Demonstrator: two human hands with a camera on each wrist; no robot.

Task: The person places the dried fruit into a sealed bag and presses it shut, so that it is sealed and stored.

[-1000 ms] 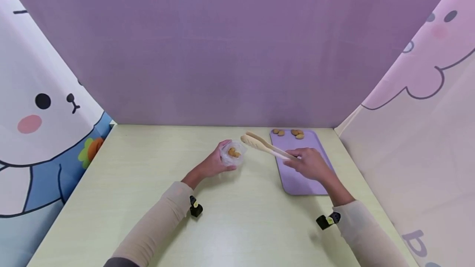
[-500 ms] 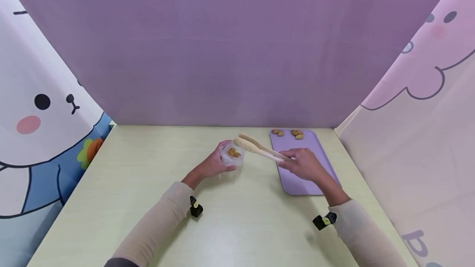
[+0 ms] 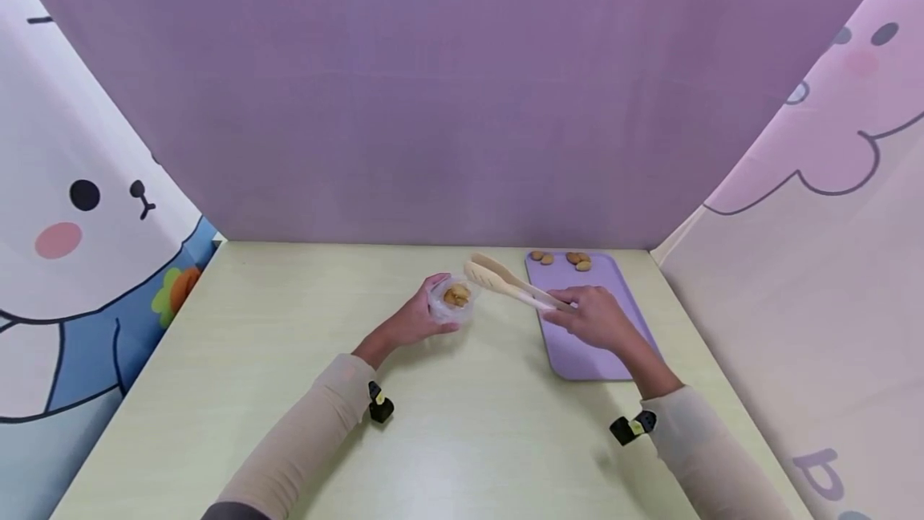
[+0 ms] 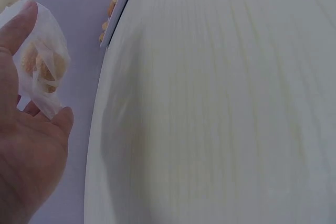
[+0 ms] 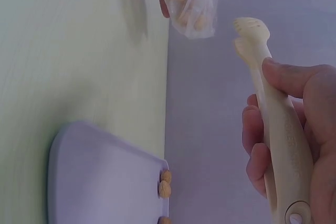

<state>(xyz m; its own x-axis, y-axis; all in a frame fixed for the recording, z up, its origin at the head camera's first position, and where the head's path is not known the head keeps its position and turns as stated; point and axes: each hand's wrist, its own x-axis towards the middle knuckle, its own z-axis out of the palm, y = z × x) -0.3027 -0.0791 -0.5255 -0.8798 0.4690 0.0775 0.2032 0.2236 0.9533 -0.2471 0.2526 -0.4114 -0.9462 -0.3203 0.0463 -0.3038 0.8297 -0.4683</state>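
My left hand [image 3: 419, 319] holds a clear plastic bag [image 3: 440, 311] above the table, its mouth facing up. Tan, rough-shelled nuts [image 3: 457, 294] lie inside; they show through the plastic [image 4: 50, 61] in the left wrist view. With my right hand [image 3: 595, 319] I grip cream-coloured tongs [image 3: 516, 289], thumb on one arm and fingers round the other. The tong tips [image 5: 249, 35] sit near each other with no nut visible between them, just right of the bag's mouth in the head view.
Under and beyond my right hand lies a purple tray [image 3: 585, 355], with several nuts [image 3: 577, 260] along its far edge. The pale table [image 3: 462, 432] ends at a purple backdrop [image 3: 433, 103]. Printed cloth walls [image 3: 94, 263] flank it on both sides.
The tongs went left to the bag's mouth, then drew back slightly right and up. The nuts in the bag now look like a fuller pile. My left hand has stayed put.
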